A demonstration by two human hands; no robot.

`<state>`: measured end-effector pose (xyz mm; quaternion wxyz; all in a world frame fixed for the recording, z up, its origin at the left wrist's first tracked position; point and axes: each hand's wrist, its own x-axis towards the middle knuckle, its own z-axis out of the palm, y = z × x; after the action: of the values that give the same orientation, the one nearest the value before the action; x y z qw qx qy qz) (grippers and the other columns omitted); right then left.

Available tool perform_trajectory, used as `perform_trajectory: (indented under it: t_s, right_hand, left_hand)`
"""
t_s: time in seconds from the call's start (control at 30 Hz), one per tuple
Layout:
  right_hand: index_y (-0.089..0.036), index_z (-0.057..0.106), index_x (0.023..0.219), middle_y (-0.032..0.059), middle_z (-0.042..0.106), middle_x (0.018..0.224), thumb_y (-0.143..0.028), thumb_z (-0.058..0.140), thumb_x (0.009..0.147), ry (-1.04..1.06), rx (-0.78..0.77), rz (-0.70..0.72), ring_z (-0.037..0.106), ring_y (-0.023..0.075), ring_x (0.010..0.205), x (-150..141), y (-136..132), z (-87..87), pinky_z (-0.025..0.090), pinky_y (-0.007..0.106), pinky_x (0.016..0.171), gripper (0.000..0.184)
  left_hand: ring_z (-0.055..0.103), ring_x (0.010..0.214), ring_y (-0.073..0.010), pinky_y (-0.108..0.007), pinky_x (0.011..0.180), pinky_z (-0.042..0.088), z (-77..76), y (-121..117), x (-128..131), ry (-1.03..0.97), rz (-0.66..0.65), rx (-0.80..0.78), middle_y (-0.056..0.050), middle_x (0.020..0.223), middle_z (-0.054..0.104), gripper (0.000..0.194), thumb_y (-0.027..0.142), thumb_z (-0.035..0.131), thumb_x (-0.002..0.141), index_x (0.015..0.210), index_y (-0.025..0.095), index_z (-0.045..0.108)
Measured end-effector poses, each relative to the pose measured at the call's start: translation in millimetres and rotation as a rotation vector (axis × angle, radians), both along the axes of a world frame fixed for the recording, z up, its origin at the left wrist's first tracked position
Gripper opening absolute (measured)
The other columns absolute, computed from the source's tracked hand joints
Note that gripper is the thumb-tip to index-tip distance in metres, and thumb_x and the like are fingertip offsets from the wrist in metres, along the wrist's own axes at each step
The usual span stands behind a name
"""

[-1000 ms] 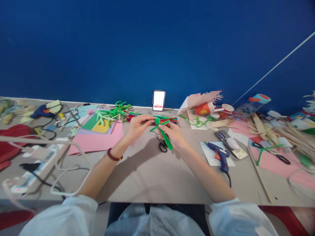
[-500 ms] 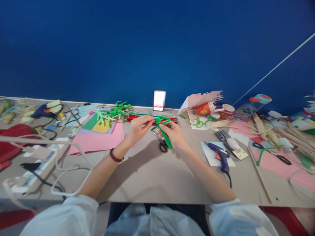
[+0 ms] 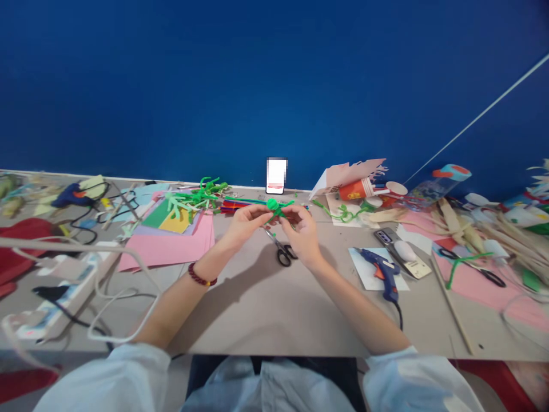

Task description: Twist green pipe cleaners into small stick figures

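Observation:
A green pipe-cleaner figure (image 3: pixel 275 207) with a coiled ball on top is held above the table between both hands. My left hand (image 3: pixel 245 223) pinches it from the left, fingers closed. My right hand (image 3: pixel 302 229) grips it from the right, fingers curled round its lower stems, which are hidden. Black-handled scissors (image 3: pixel 282 252) lie on the table just below the hands. A bundle of coloured pipe cleaners (image 3: pixel 240 203) lies just behind the hands.
Pink and coloured paper sheets (image 3: pixel 169 243) lie left, with green twisted pieces (image 3: pixel 197 197). A blue glue gun (image 3: pixel 381 269) rests on white paper right. A phone (image 3: pixel 276 175) stands at the wall. A power strip and cables (image 3: pixel 64 286) fill the left; sticks, cups, scissors clutter the right.
The green figure rose and turned; its long stems, earlier sticking down toward the scissors, are now inside my right hand. Both hands moved slightly away from me.

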<state>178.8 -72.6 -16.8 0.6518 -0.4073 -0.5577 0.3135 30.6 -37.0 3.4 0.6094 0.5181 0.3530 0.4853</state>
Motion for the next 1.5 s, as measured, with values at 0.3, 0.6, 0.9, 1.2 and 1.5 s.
perform_trajectory:
  t_s: [0.3,0.6,0.9,1.2,1.5]
  right_hand:
    - [-0.023,0.054,0.093,-0.0043,0.062,0.074,-0.036,0.077,0.064,0.39,-0.314,0.151,0.064,0.0138,0.066,-3.2,2.7,7.7,0.058,0.029,0.061,0.039]
    - [-0.019,0.066,0.079,-0.0011,0.07,0.069,-0.041,0.081,0.059,0.428,-0.54,0.28,0.067,0.0142,0.06,0.8,1.3,8.8,0.057,0.031,0.067,0.033]
    - [-0.019,0.063,0.077,-0.0041,0.067,0.07,-0.04,0.083,0.055,0.387,-0.539,0.309,0.064,0.0098,0.061,-1.7,-1.6,14.9,0.054,0.025,0.065,0.035]
    - [-0.02,0.059,0.078,-0.0047,0.062,0.064,-0.043,0.08,0.059,0.332,-0.47,0.325,0.063,0.0113,0.059,-4.3,-2.0,12.9,0.053,0.025,0.058,0.036]
    - [-0.021,0.058,0.081,-0.0047,0.062,0.068,-0.044,0.078,0.062,0.301,-0.398,0.27,0.064,0.0112,0.059,-5.2,-3.6,13.1,0.053,0.025,0.056,0.036]
  left_hand:
    - [0.065,0.061,-0.0127,-0.023,0.055,0.05,-0.9,1.0,-1.7,0.047,0.038,0.081,-0.003,0.074,0.072,0.038,0.032,0.077,0.067,0.099,0.014,0.064]
    - [0.067,0.064,-0.0152,-0.026,0.056,0.052,-0.3,4.4,-4.6,0.13,0.075,0.193,-0.005,0.077,0.072,0.03,0.032,0.073,0.07,0.094,0.015,0.067]
    - [0.066,0.08,-0.0143,-0.024,0.066,0.054,6.0,-8.5,-0.1,0.154,0.157,0.31,-0.005,0.09,0.068,0.03,0.027,0.076,0.068,0.09,0.016,0.06]
    - [0.063,0.067,-0.0122,-0.024,0.06,0.054,8.7,-15.4,3.0,0.337,0.224,0.389,-0.003,0.083,0.068,0.018,0.029,0.072,0.072,0.083,0.017,0.063]
    - [0.066,0.071,-0.0143,-0.026,0.064,0.058,0.4,-21.0,3.5,0.394,0.307,0.596,-0.005,0.092,0.071,0.018,0.033,0.067,0.079,0.089,0.019,0.069]
